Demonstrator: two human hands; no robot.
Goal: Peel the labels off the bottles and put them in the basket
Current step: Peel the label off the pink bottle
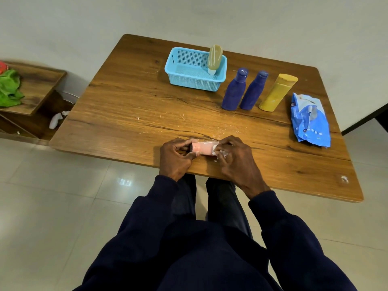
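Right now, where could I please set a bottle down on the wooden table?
Bare wood lies left of the blue perforated basket and between it and the pink bottle. Crowded at right: two purple bottles, yellow bottle, blue packet.

table (pixel 136 101) | basket (pixel 193 80) on it, far-centre | bottle (pixel 214 56) standing in basket | three bottles (pixel 253 91) in row just right of basket | packet (pixel 309 122) rightmost | sideways bottle (pixel 202 148) at near edge

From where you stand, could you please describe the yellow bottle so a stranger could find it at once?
On the wooden table, three bottles stand in a row between the blue basket and a crumpled blue packet. The yellow bottle is the one nearest the packet. The two dark blue bottles beside it have narrow necks; it alone is yellow with a wide flat cap.
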